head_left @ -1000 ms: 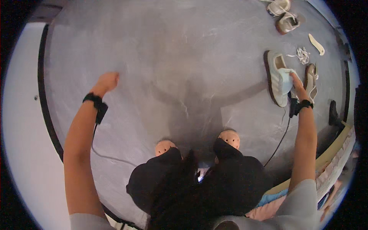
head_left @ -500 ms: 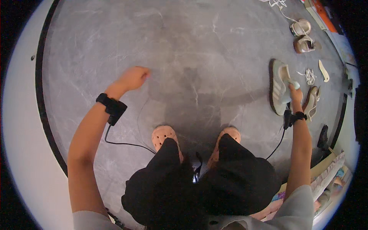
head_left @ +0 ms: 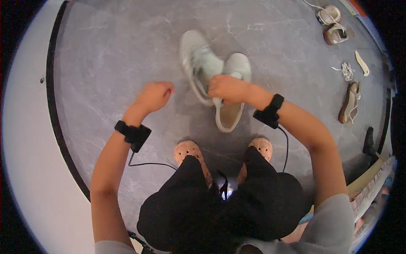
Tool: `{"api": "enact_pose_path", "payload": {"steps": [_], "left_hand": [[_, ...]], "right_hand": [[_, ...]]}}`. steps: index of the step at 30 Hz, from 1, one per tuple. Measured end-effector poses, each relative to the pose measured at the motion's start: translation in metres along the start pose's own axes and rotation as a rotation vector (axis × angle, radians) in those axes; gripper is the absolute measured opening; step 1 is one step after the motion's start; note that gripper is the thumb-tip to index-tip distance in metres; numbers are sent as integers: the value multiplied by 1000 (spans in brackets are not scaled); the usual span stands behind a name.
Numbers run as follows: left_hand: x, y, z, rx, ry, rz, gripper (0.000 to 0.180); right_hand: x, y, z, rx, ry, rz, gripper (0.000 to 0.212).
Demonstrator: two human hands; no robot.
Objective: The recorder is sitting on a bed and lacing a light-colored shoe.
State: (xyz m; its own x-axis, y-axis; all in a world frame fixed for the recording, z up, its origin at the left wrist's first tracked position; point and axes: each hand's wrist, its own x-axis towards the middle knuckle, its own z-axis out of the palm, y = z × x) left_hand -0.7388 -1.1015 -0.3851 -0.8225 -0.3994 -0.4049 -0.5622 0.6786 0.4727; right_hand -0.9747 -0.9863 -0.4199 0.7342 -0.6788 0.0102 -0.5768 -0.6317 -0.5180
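In front of my feet my right hand (head_left: 228, 89) is closed on a pair of pale grey-green sneakers. One sneaker (head_left: 196, 46) lies at a slant, toe pointing away, and is blurred by motion. The other sneaker (head_left: 237, 62) sits beside it, its heel opening facing me. My fingers are at the tongue and collar area between the two; the exact grip is partly hidden. To the left of the shoes my left hand (head_left: 154, 97) is curled in a loose fist, apart from them, with nothing visible in it.
Along the right lie a pale strappy shoe (head_left: 350, 103), a bundle of white laces (head_left: 347, 71), a cream insole (head_left: 362, 63) and two pale shoes, one of them brown-soled (head_left: 336, 34). A dark item (head_left: 369, 142) is by the right edge. My pink clogs (head_left: 190, 150) stand below.
My right hand has brought the sneakers from the right side to the middle, in front of my feet. My left hand has shifted slightly right and down, still curled.
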Motion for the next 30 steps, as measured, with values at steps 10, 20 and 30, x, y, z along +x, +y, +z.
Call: {"api": "enact_pose_path", "payload": {"steps": [10, 20, 30], "left_hand": [[-1, 36, 11, -107, 213, -251, 19], [50, 37, 36, 303, -99, -466, 43], [5, -5, 11, -366, 187, -152, 28]], "right_hand": [[19, -8, 5, -88, 64, -58, 22], [-23, -27, -5, 29, 178, 213, 31], [-59, -53, -16, 71, 499, 339, 45]]}}
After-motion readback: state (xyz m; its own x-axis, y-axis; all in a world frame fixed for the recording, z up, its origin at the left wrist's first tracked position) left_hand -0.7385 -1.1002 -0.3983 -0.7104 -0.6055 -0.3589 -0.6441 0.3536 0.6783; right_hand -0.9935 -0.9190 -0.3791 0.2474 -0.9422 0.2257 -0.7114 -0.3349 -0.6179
